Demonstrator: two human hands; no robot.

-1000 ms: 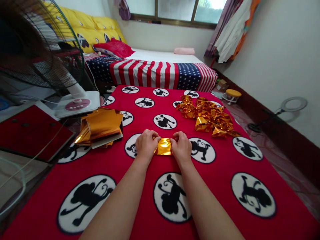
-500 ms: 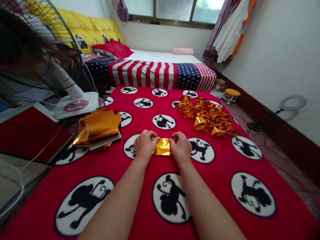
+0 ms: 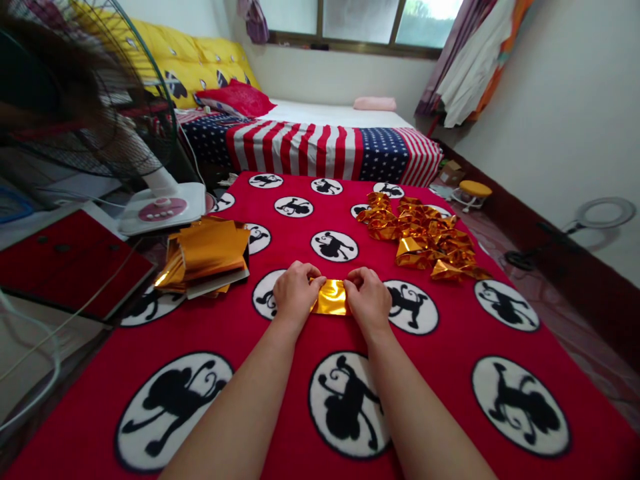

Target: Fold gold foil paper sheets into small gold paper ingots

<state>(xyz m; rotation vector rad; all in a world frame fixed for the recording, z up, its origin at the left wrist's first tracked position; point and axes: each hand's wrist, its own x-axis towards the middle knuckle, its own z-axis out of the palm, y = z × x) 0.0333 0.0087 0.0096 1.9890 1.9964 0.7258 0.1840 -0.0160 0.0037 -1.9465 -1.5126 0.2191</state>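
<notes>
Red cloth (image 3: pixel 443 373), crumpled gold pile (image 3: pixel 435 233), stack (image 3: pixel 213 247), two hands and a foil (image 3: pixel 331 298).
An uneven pull could skew or tear the foil, low over the cloth between the hands; left hand (image 3: pixel 295 292) and right hand (image 3: pixel 369 301), both nearly closed, pinch its opposite ends between thumb and fingers.

Head camera: one, head-worn, facing forward and down.
Left hand (image 3: pixel 295 293), right hand (image 3: pixel 369 300): mid-view, fairly near.
Cloth (image 3: pixel 450 347): seen obliquely from above.
Bed (image 3: pixel 310 150), window (image 3: pixel 360 23): far, upper view.
</notes>
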